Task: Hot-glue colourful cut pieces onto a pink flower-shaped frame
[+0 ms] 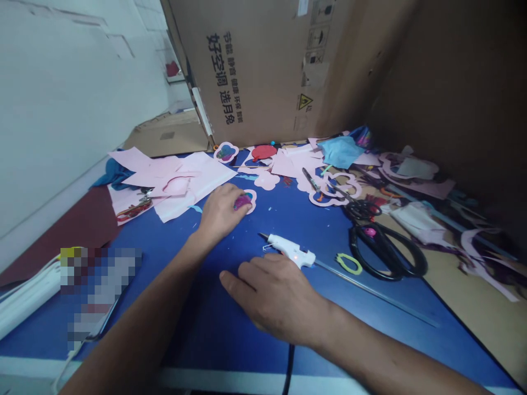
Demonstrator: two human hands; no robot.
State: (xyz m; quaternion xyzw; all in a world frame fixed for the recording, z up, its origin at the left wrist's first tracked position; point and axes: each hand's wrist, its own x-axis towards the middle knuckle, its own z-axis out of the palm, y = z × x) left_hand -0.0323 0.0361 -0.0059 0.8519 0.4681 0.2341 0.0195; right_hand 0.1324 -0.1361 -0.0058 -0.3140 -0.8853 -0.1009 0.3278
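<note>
My left hand [224, 213] is closed on a small purple and teal fabric piece [242, 202], pinched between thumb and fingers. Just behind that piece, on the blue table, is a small pink-edged flower cutout [252, 198], partly covered by it. My right hand [274, 293] is over the handle area of a white glue gun [290, 248], its thumb stretched out to the left and the other fingers bent downward. The handle is hidden beneath the hand. A clear glue stick [379, 293] sticks out of the gun's rear, and its nozzle points left.
Black-handled scissors [389, 252] and a yellow-green loop [349, 264] lie right of the glue gun. Pink sheets [197, 178] and flower frames [329, 192] are scattered behind. A phone [109, 296] and white power strip [31, 293] are at left. A cardboard box [267, 77] stands behind.
</note>
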